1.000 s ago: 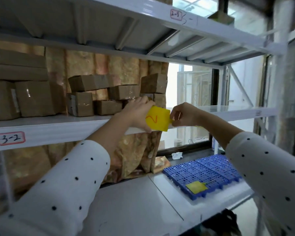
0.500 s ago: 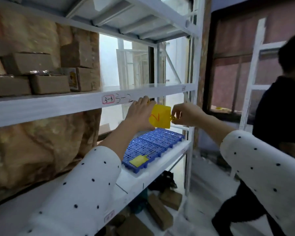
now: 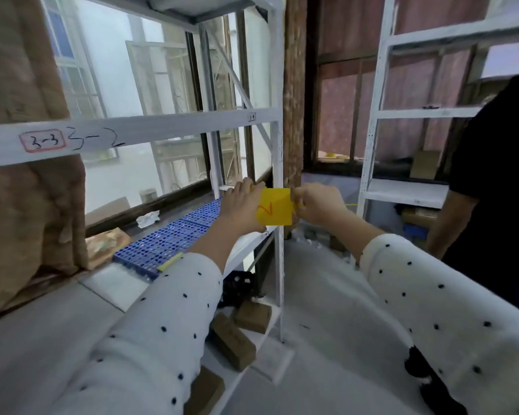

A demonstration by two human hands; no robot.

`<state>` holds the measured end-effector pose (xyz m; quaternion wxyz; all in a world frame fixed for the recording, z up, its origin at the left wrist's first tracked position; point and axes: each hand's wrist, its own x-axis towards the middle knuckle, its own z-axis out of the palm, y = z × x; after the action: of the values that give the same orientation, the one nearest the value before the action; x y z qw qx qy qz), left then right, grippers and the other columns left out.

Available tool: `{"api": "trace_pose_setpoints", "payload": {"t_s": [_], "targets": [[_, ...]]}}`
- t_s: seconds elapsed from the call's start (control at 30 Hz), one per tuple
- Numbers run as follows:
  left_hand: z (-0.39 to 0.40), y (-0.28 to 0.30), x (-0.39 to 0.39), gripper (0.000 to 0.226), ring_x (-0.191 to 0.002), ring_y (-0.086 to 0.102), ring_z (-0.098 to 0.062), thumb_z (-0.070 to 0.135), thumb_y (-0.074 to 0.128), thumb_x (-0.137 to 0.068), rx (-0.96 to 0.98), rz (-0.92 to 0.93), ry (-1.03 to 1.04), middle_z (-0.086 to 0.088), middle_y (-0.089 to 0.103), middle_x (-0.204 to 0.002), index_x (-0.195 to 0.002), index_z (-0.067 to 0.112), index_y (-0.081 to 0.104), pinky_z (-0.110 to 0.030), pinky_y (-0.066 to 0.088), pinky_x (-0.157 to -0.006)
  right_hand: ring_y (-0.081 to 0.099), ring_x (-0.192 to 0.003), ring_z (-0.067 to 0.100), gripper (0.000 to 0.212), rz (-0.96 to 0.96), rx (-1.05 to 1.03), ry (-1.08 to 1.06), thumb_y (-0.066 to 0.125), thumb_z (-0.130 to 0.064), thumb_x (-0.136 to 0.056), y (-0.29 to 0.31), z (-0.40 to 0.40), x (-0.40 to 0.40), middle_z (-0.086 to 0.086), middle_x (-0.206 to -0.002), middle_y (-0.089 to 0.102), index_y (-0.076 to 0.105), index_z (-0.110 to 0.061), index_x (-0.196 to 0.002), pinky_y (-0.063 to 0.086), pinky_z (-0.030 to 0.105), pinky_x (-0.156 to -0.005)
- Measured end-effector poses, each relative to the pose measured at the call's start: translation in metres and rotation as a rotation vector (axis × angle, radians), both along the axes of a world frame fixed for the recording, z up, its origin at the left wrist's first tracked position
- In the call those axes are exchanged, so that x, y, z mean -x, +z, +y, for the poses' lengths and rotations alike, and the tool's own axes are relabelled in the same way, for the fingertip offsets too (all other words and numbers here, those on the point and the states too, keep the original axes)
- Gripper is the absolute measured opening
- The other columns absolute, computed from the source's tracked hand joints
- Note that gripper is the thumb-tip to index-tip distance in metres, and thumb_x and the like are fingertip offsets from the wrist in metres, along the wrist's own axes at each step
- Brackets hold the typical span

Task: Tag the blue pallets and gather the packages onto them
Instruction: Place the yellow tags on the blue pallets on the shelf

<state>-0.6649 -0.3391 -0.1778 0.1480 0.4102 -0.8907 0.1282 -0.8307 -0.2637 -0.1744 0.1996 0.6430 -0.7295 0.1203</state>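
Note:
I hold a yellow tag (image 3: 274, 206) with a red "2" on it between both hands at the centre of the view. My left hand (image 3: 241, 209) grips its left edge and my right hand (image 3: 318, 205) pinches its right edge. Below and left of the tag, two blue perforated pallets (image 3: 165, 244) lie end to end on the white shelf (image 3: 108, 283). The near pallet carries another yellow tag (image 3: 170, 262) at its front edge. Brown packages (image 3: 232, 341) lie on the bottom shelf under my left arm.
A shelf beam (image 3: 162, 130) marked "3-3" crosses above the pallets. The rack's white upright post (image 3: 279, 175) stands just behind the tag. A person in dark clothes (image 3: 492, 190) stands at the right by another white rack (image 3: 402, 193). Brown wrapped bundles (image 3: 27, 220) fill the left.
My view has swung right, away from the boxes on shelf 3-2 toward the rack's end and the aisle. Both hands keep holding the yellow tag, which is now past the pallets' far end.

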Motion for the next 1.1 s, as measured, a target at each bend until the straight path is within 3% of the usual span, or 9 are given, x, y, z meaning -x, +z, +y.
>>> {"api": "trace_pose_setpoints", "payload": {"t_s": [0.43, 0.67, 0.83, 1.1], "targets": [[-0.053, -0.065, 0.086, 0.096, -0.128, 0.037, -0.029, 0.048, 0.076, -0.069, -0.049, -0.134, -0.051, -0.01, 0.035, -0.141, -0.146, 0.021, 0.026, -0.04, 0.032, -0.104, 0.057, -0.107, 0.031, 0.028, -0.056, -0.153, -0.067, 0.048, -0.023, -0.093, -0.072, -0.037, 0.085, 0.01, -0.114, 0.06, 0.061, -0.015, -0.117, 0.04, 0.031, -0.073], [-0.128, -0.087, 0.136, 0.094, -0.127, 0.039, -0.03, 0.051, 0.074, -0.07, -0.08, -0.11, -0.065, -0.011, 0.036, -0.14, -0.145, 0.018, 0.029, -0.04, 0.033, -0.103, 0.058, -0.101, 0.031, 0.02, -0.009, -0.168, -0.083, 0.05, -0.017, -0.092, -0.089, -0.116, 0.139, 0.009, -0.108, 0.063, 0.065, -0.014, -0.105, 0.036, 0.029, -0.069], [-0.189, -0.1, 0.161, 0.09, -0.123, 0.043, -0.028, 0.053, 0.075, -0.069, -0.101, -0.072, -0.072, -0.01, 0.04, -0.136, -0.142, 0.019, 0.034, -0.038, 0.036, -0.099, 0.057, -0.104, 0.031, 0.022, 0.045, -0.228, -0.07, 0.051, -0.012, -0.091, -0.094, -0.177, 0.164, 0.009, -0.112, 0.061, 0.063, -0.013, -0.11, 0.043, 0.033, -0.074], [-0.26, -0.113, 0.198, 0.09, -0.119, 0.045, -0.028, 0.055, 0.074, -0.066, -0.119, -0.089, -0.037, -0.008, 0.043, -0.131, -0.139, 0.021, 0.036, -0.039, 0.037, -0.096, 0.057, -0.103, 0.029, 0.017, 0.055, -0.26, -0.02, 0.051, -0.013, -0.093, -0.103, -0.249, 0.203, 0.01, -0.111, 0.059, 0.06, -0.012, -0.108, 0.039, 0.032, -0.072]]}}
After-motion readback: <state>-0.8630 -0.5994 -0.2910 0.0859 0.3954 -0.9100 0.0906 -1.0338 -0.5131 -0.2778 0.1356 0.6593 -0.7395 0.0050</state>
